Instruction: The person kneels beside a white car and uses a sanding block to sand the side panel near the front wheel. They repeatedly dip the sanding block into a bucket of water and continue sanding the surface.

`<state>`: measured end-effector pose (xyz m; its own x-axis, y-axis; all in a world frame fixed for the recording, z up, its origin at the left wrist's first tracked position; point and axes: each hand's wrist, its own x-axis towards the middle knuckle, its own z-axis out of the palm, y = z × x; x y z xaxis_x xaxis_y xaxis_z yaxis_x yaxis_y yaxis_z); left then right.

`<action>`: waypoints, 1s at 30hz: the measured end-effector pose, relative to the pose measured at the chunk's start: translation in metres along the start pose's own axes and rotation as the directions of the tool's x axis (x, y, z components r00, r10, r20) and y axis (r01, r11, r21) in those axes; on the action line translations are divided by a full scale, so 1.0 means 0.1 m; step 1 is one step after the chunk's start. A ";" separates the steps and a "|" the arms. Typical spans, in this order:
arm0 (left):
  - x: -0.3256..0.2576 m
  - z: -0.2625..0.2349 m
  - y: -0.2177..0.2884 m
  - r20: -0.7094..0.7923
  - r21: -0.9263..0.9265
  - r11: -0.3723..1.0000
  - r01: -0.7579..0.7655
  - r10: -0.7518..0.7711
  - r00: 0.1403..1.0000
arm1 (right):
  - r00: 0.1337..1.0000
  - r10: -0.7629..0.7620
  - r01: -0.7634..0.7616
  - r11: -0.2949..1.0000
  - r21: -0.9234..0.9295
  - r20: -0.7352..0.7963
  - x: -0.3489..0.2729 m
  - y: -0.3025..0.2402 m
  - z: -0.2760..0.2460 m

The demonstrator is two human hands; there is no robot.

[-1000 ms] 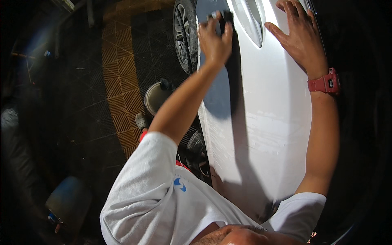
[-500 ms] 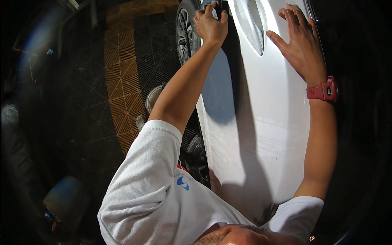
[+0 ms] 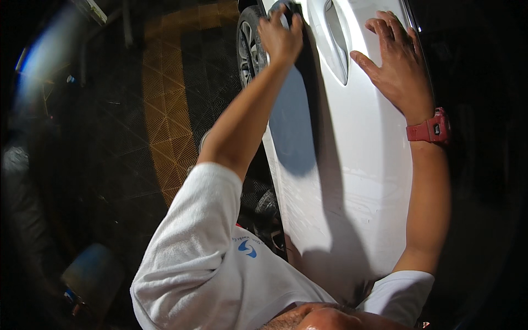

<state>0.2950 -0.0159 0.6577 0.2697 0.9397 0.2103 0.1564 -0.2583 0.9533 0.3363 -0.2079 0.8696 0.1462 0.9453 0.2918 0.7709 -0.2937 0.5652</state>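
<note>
The left hand (image 3: 280,36) is curled tight around a dark pad or sponge (image 3: 290,10), pressing it against the white car door (image 3: 346,181) near the top of the view. Only a sliver of the pad shows above and beside the knuckles; the fingers cover the rest, so its shape and material are hard to make out, and its top edge is almost cut off by the frame. Just left of this hand stands the car's wheel (image 3: 247,41), its tyre and spokes partly hidden by the forearm and cropped at the top.

The right hand (image 3: 397,60) lies flat on the door with fingers spread apart, holding nothing, palm resting on the panel. A red wristwatch (image 3: 429,129) sits on its wrist. Between the two hands is the recessed door handle (image 3: 336,41), close to the right hand's thumb. Below the left hand a dark arm shadow falls across the panel, and faint smeared swirls show lower down on the paint.

Under the left forearm, the floor (image 3: 165,121) is dark grid tile with a yellow strip. Objects at the lower left and beside the sill are too dim and blurred to identify.
</note>
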 end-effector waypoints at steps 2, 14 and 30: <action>-0.69 -0.12 0.02 0.035 -0.098 0.993 -0.065 0.069 0.997 | 1.000 0.020 -0.020 0.999 0.027 0.009 -0.05 0.00 -0.01; -0.28 0.00 -0.12 0.027 -0.038 0.992 -0.118 0.119 0.992 | 0.999 0.044 -0.045 0.998 0.047 0.027 0.14 -0.14 -0.40; -1.90 -0.50 -0.53 0.065 -0.141 0.917 -0.373 0.384 0.921 | 1.000 -0.002 0.003 0.999 0.037 -0.022 0.01 -0.02 -0.20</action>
<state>0.1879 -0.1690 0.5778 0.3700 0.7517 0.5459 -0.0911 -0.5554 0.8266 0.3221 -0.2092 0.8840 0.1312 0.9425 0.3075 0.7938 -0.2857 0.5370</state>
